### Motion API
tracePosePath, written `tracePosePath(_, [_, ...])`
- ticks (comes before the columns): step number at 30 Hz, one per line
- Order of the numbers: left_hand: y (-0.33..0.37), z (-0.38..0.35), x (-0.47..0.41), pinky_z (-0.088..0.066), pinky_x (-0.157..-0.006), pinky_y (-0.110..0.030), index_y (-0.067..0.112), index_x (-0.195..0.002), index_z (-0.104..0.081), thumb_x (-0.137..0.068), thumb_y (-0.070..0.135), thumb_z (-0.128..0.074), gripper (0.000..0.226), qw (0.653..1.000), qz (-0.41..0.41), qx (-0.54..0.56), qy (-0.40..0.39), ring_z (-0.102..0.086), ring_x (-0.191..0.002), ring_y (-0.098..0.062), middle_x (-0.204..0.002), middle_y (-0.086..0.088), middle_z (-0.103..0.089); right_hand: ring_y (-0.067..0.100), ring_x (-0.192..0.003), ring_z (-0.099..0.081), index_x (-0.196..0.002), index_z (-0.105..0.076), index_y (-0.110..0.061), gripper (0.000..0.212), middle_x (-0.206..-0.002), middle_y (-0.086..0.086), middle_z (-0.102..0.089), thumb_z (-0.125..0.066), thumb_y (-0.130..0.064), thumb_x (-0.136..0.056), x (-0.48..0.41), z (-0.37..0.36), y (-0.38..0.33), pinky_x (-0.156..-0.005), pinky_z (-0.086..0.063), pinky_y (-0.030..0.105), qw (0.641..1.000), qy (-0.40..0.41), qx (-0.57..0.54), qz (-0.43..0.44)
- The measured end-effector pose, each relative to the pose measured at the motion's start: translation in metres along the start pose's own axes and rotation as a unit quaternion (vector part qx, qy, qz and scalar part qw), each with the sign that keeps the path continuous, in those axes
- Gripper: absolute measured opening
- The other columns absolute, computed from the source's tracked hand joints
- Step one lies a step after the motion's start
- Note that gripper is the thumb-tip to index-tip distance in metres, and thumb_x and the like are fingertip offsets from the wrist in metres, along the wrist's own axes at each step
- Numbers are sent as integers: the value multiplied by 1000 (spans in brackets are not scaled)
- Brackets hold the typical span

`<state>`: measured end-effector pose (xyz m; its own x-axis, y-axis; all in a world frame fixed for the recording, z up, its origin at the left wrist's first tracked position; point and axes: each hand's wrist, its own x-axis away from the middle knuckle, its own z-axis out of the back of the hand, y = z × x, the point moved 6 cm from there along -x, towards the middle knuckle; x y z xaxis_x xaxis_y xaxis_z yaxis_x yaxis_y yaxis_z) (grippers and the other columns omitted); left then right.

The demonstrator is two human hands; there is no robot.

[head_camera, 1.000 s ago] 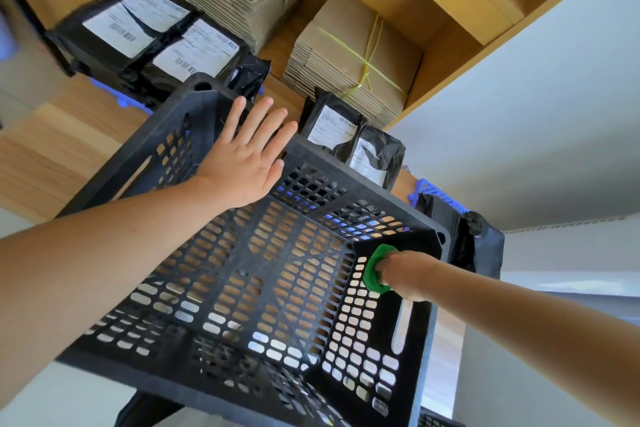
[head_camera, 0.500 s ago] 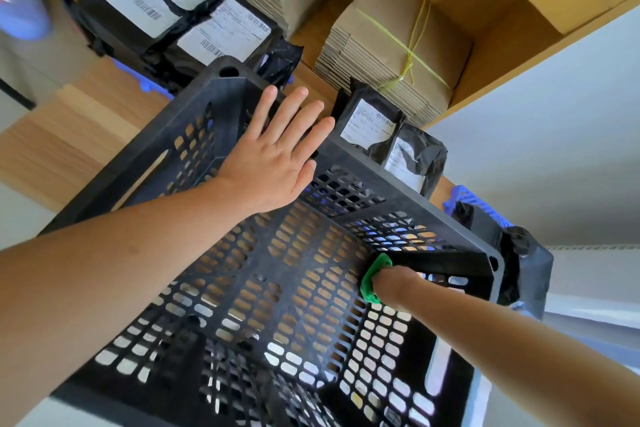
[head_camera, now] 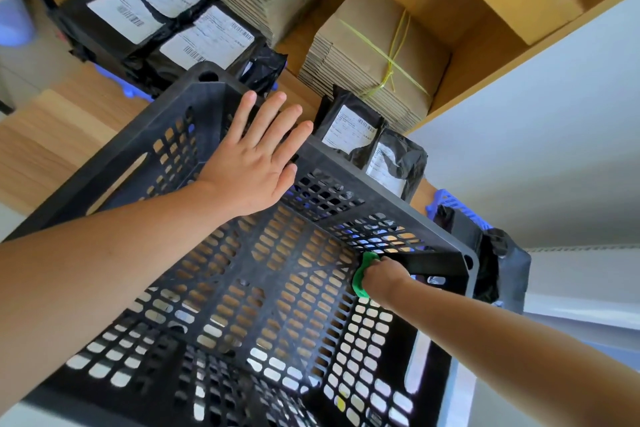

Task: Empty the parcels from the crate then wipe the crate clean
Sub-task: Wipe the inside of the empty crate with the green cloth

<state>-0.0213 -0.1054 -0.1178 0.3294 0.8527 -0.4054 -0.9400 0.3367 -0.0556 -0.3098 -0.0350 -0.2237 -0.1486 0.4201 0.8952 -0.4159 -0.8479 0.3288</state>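
- Here, in the head view, the left hand (head_camera: 256, 163) lay flat, fingers spread wide, on the far rim of the black crate (head_camera: 138, 128).
- The right hand (head_camera: 384, 276) gripped a green cloth (head_camera: 362, 279), pressed into the crate's inner corner.
- Black parcels (head_camera: 162, 21) sat beyond the left hand, outside the crate, beside tied cardboard stacks (head_camera: 377, 48).

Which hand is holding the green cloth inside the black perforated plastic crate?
The right hand, gripping the green cloth in the far right corner of the black perforated plastic crate; the left hand lies flat, fingers straight, on its far rim.
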Motion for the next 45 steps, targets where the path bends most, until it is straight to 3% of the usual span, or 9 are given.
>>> tracePosePath(11, [0, 10, 0, -10, -121, -63, 7, -157, -27, -103, 41, -36, 65, 1000, -7, -10, -3, -17, -152, -42, -161, -19, -28, 30, -125, -49, -119, -59, -7, 32, -131, 13, -57, -52, 3, -89, 71, 20, 32, -104, -38, 37, 1000, -11, 15, -25])
tracePosePath(13, [-1, 12, 0, -10, -122, -63, 7, -157, -28, -102, 41, -38, 65, 1000, -7, -11, -5, -17, -151, -42, -161, -20, -29, 27, -123, -50, -121, -57, -10, 36, -133, 10, -56, -52, 2, -87, 84, 20, 41, -104, -40, 36, 999, -4, 6, -38])
tracePosePath(16, [-1, 14, 0, -10, -122, -63, 7, -157, -28, -101, 41, -39, 66, 1000, -8, -9, -12, -17, -152, -42, -160, -20, -29, 26, -118, -53, -106, -61, -12, 22, -122, 9, -61, -50, -1, -91, 111, 27, 55, -99, -43, 37, 998, 52, -20, -35])
tracePosePath(22, [-1, 16, 1, -10, -122, -63, 6, -157, -26, -101, 42, -38, 67, 1000, -9, -7, -18, -17, -151, -43, -160, -21, -29, 22, -120, -53, -113, -62, -13, 21, -119, 2, -63, -49, -13, -96, 141, 24, 61, -100, -37, 33, 996, 64, 7, -54])
tracePosePath(27, [-1, 15, 3, -9, -122, -63, 7, -158, -23, -102, 42, -33, 67, 1000, -13, -5, -16, -17, -151, -43, -160, -21, -28, 26, -110, -58, -113, -64, -15, 26, -115, 2, -66, -54, -7, -90, 153, 21, 47, -95, -47, 40, 996, 73, -18, -57])
tracePosePath(39, [-1, 13, 1, -6, -122, -62, 7, -158, -22, -102, 41, -33, 67, 1000, -16, 2, -7, -16, -151, -43, -160, -20, -25, 25, -110, -58, -112, -67, -12, 25, -111, 0, -66, -55, -10, -91, 182, 3, -32, -99, -47, 41, 995, 40, -90, 4])
tracePosePath(45, [-1, 11, 2, -4, -122, -62, 7, -158, -18, -102, 41, -32, 67, 1000, -18, 12, -7, -14, -151, -43, -161, -21, -22, 26, -117, -52, -122, -64, -14, 30, -123, 0, -62, -57, -14, -93, 202, 3, -62, -103, -43, 43, 990, 65, -128, 9])
